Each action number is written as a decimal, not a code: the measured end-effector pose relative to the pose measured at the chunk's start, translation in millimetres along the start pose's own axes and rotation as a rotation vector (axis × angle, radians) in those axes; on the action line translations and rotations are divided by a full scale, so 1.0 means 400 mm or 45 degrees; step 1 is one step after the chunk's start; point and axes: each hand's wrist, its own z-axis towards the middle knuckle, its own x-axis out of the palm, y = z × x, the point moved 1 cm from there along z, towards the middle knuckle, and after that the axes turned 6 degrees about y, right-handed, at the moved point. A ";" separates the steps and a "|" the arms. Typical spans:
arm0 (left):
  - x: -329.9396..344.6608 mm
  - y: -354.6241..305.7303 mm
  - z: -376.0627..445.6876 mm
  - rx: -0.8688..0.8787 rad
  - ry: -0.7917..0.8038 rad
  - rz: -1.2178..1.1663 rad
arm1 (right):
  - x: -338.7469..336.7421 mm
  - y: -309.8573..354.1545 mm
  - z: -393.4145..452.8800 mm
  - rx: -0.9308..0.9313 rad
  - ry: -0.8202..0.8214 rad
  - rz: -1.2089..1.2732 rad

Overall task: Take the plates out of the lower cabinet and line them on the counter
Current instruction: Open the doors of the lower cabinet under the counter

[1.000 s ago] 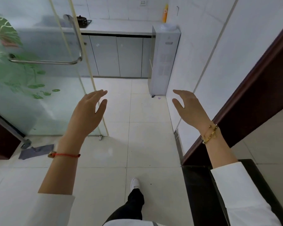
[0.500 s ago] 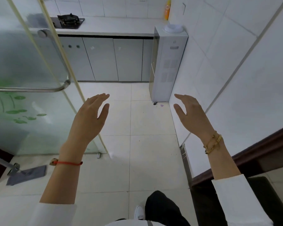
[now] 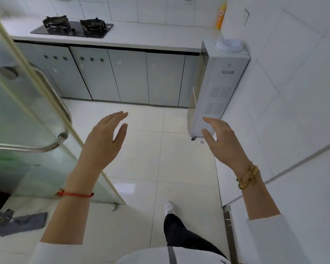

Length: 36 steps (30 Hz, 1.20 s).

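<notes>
A row of grey lower cabinet doors (image 3: 130,79) runs along the far wall, all closed, under a white counter (image 3: 141,38). No plates are in sight. My left hand (image 3: 103,141) is raised in front of me with straight fingers and holds nothing. My right hand (image 3: 223,141) is raised too, fingers relaxed and empty, in front of the water dispenser. Both hands hover over the tiled floor, well short of the cabinets.
A black gas hob (image 3: 72,27) sits on the counter's left part and an orange bottle (image 3: 220,16) stands at its right end. A white water dispenser (image 3: 217,88) stands by the right wall. A glass door (image 3: 13,119) with a steel handle is open on my left.
I have walked forward through the doorway. The cabinets, counter and dispenser are nearer and the hob has come into full view. Both hands stay raised and empty.
</notes>
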 end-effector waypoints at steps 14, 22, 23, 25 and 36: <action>0.051 0.141 0.636 -0.133 -0.183 0.015 | -0.032 -0.056 0.785 -0.216 0.076 -0.045; 0.131 0.315 0.950 -0.200 -0.130 0.043 | 0.078 -0.117 1.163 -0.226 0.105 -0.053; 0.136 0.341 1.000 -0.204 -0.124 0.045 | 0.091 -0.119 1.220 -0.224 0.109 -0.056; 0.140 0.391 1.107 -0.205 -0.122 0.049 | 0.110 -0.117 1.339 -0.212 0.125 -0.052; 0.121 0.578 1.667 -0.164 -0.100 0.079 | 0.167 -0.082 1.903 -0.201 0.107 0.026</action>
